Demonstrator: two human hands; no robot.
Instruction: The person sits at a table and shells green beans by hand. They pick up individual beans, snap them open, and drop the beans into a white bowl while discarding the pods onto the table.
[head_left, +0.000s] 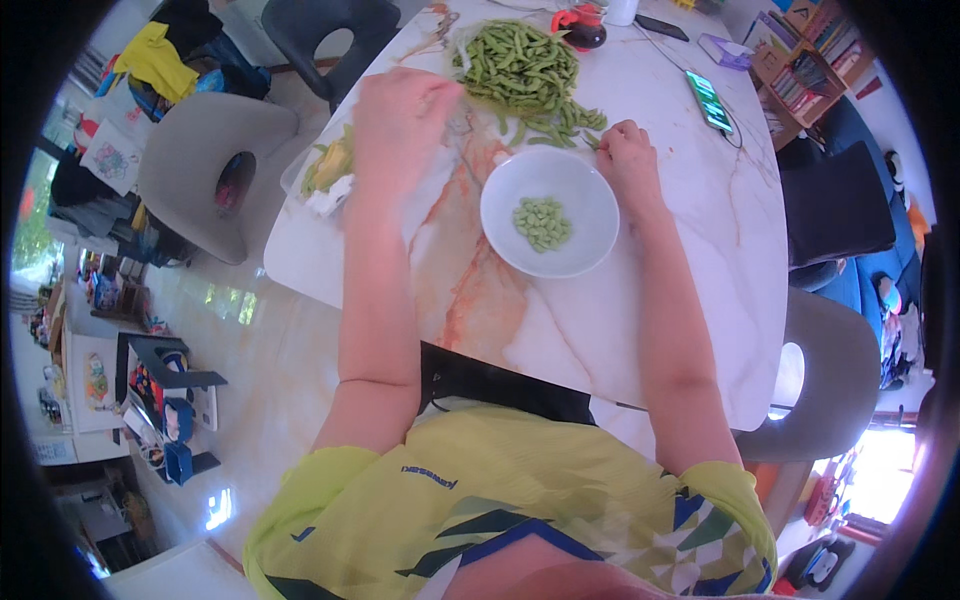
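Observation:
My left hand (405, 124), blurred by motion, is raised at the left of the table, next to a clear plastic container (292, 180) holding empty husks and white tissue (331, 196). Its fingers are curled, and whether anything is in them cannot be seen. At the right rim of a white bowl (499, 240), my right hand (630, 165) pinches the end of a green pod (591, 140). Shelled green beans (543, 223) lie in the bottom of the bowl. Beyond it, a large heap of green soybean pods (517, 67) rests on a plastic bag, with loose pods spilling towards the bowl.
A glass jug (583, 34) with dark liquid and a red handle stands behind the heap. To the right lie a lit phone (707, 101) on a cable, a dark phone (661, 28) and a tissue pack (724, 52). Chairs (202, 165) flank the marble-patterned table (720, 300).

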